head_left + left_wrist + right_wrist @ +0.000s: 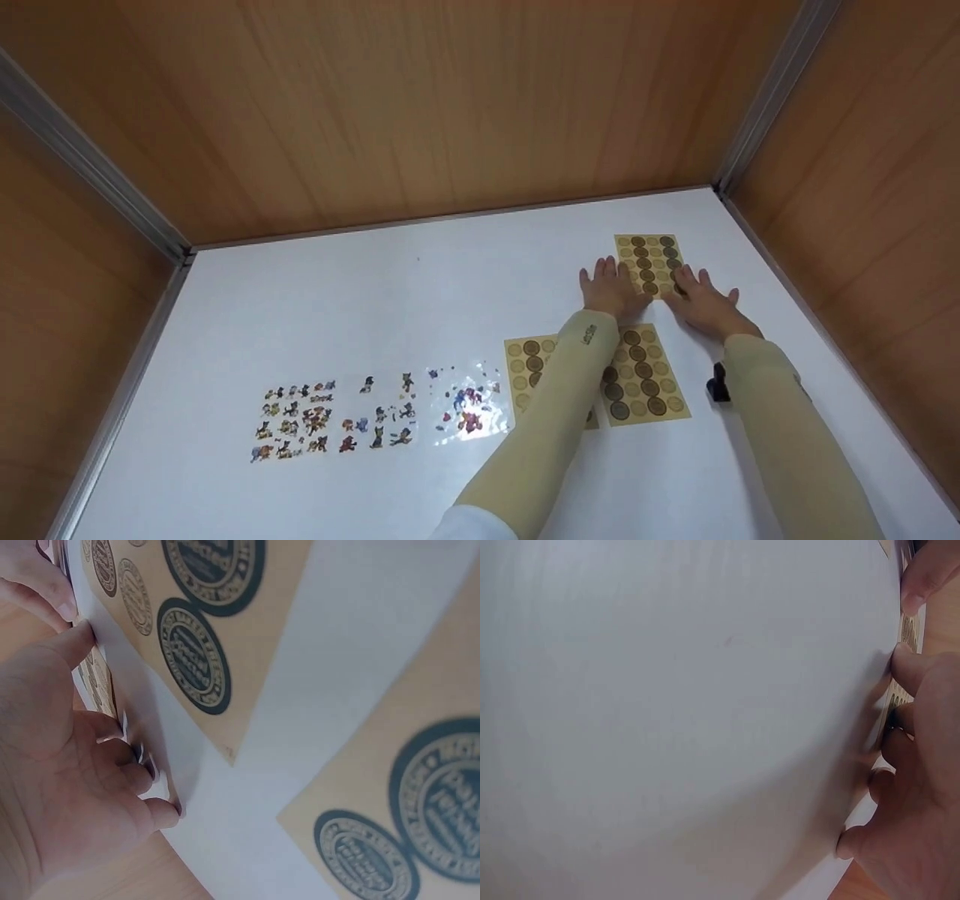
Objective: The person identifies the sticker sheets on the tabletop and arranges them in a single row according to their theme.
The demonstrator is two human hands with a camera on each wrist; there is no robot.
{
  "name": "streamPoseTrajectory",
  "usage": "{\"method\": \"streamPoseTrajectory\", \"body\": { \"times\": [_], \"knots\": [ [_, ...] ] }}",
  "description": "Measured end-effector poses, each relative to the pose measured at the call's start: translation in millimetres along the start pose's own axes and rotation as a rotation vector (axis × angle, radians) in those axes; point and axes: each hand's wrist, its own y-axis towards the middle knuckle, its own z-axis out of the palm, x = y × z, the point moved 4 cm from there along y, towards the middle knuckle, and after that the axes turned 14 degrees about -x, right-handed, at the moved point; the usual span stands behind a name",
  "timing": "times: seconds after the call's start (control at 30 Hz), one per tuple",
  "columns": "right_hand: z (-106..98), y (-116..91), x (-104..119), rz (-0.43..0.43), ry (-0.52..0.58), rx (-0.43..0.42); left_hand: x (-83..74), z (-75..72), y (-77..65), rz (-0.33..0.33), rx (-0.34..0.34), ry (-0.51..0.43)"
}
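Note:
A tan sticker sheet with rows of round labels (646, 259) lies flat on the white table at the far right. Its left edge is under my left hand (611, 291), whose fingers are spread and touch the surface. At the right edge, my right hand (705, 304) presses down with spread fingers. Both thumbs point inward along the sheet's near edge. In the left wrist view the left hand (82, 757) has its fingertips on the surface, and the right wrist view shows the right hand (922, 757) likewise. Part of the sheet is hidden beneath the hands.
Two more tan label sheets lie nearer; the left one (517, 349) is partly covered by my left forearm, the right one (651, 375) beside it. Clear sheets with cartoon stickers (315, 420) lie further left. A small black object (718, 384) sits by my right sleeve. Wooden walls (465, 112) enclose the table.

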Motion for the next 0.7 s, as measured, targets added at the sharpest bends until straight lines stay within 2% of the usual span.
{"method": "streamPoseTrajectory", "body": {
  "times": [0.2,0.37,0.7],
  "knots": [
    [-3.8,3.1,4.1,-0.002,-0.01,-0.004,-1.1,-4.5,4.1,-0.031,0.001,0.029],
    [-2.2,3.8,8.0,-0.008,-0.008,0.009,0.2,-5.2,1.8,-0.062,0.008,-0.009],
    [-1.7,4.9,1.8,0.003,0.0,0.008,-6.6,-4.1,0.3,-0.047,-0.007,-0.023]
  ]
}}
